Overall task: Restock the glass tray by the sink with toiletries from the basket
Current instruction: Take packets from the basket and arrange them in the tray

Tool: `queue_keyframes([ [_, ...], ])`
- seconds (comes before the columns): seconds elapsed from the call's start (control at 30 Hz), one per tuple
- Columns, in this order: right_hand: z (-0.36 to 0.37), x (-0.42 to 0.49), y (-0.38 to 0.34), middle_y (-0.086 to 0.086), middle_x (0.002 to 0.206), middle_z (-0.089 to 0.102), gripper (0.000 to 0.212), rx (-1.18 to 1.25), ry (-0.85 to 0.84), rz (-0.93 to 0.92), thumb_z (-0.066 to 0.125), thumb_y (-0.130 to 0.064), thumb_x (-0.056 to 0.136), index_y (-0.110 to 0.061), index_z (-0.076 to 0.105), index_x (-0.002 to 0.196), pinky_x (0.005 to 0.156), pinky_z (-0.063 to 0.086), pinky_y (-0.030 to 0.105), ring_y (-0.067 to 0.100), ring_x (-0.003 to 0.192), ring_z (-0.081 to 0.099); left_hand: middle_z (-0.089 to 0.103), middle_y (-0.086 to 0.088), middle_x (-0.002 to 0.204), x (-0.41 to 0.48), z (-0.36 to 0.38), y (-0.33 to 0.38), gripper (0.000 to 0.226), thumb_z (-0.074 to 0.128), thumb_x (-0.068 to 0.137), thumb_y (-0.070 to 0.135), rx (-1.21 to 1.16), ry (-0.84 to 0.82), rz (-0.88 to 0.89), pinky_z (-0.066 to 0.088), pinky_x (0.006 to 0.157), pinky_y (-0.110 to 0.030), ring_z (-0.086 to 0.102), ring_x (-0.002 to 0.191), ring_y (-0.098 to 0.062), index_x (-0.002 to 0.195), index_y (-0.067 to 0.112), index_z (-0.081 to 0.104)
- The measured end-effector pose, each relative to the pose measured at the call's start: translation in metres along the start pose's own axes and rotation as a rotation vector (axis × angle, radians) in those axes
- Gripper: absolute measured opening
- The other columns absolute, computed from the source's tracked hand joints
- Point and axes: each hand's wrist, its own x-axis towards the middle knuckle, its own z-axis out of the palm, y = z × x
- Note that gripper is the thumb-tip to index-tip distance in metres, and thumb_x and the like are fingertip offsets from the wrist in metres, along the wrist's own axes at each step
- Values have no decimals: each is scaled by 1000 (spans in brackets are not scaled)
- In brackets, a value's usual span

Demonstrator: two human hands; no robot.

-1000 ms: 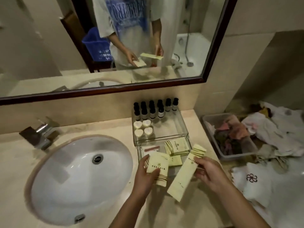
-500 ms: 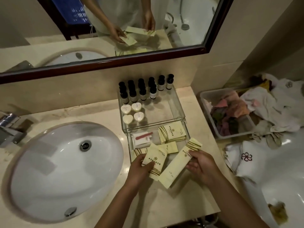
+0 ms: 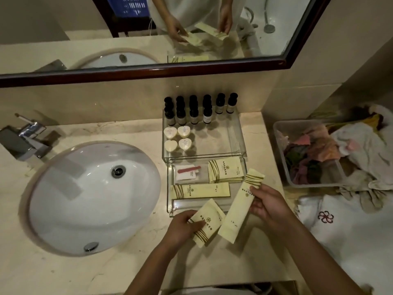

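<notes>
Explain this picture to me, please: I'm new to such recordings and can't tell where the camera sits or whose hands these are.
No machine here: a person wears a camera on the head, looking down at their own hands over a bathroom counter. The left hand holds a short cream packet; the right hand holds a long cream packet. Beside the sink stand two glass trays: the far tray carries small bottles and heart-shaped soaps, the near tray more packets. The mirror reflects the person.
</notes>
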Motion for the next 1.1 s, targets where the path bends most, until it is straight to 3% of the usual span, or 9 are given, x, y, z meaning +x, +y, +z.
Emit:
queue_keyframes([
  [0.1,10,0,0,10,94,67,17,-62,-39,-9,47,-7,95,-8,60,106,73,55,36,23,84,64,71,-4,88,1,3,1,13,66,84,7,-52,43,18,50,60,-21,67,74,-13,90,18,68],
  [0.2,16,1,4,13,101,70,20,-43,-109,22,47,-9,96,-7,61,109,83,54,45,28,92,67,70,-3,84,1,5,6,13,64,85,6,-154,98,46,46,52,-15,65,65,-6,97,11,67],
  [0.33,22,-1,4,11,89,71,12,-164,-128,43,52,-9,93,-12,64,98,62,54,34,26,70,65,69,2,86,5,11,25,15,62,87,7,-309,90,67,47,52,-14,66,67,-6,100,16,64],
  [0.5,15,9,-4,4,91,71,18,-276,-27,23,73,-21,79,-16,65,94,81,52,42,24,82,64,68,-6,94,27,12,64,16,54,91,5,-206,1,121,54,64,-25,64,76,-14,102,14,61],
  [0.6,11,14,-17,-2,62,56,23,-230,-19,61,75,-25,76,-15,61,92,45,43,25,10,46,46,65,-6,96,42,12,81,20,51,92,1,-220,-12,121,52,70,-31,62,80,-17,106,15,57],
  [0.67,9,18,-20,-5,52,43,18,-144,-2,65,71,-23,81,-15,58,90,35,30,18,6,34,32,64,-6,100,50,14,85,25,51,92,1,-248,-11,120,51,79,-38,62,81,-19,112,15,55],
  [0.77,9,25,-21,-2,57,43,13,-52,15,54,62,-16,87,-10,59,98,36,29,17,5,31,29,64,-5,99,57,18,84,26,51,92,1,-250,-27,104,51,84,-41,62,81,-19,113,14,55],
  [0.93,15,26,-13,7,80,63,16,-139,18,98,66,-4,81,-14,60,92,47,41,24,8,42,42,66,-9,97,59,32,76,22,56,86,-3,-416,50,54,49,67,-27,63,79,-17,102,12,53],
  [1.1,23,24,2,0,70,57,18,-132,84,44,64,-1,81,-13,62,94,54,45,27,11,53,48,66,-11,96,54,49,71,21,56,85,-3,-435,10,2,48,65,-26,63,78,-18,101,11,52],
])
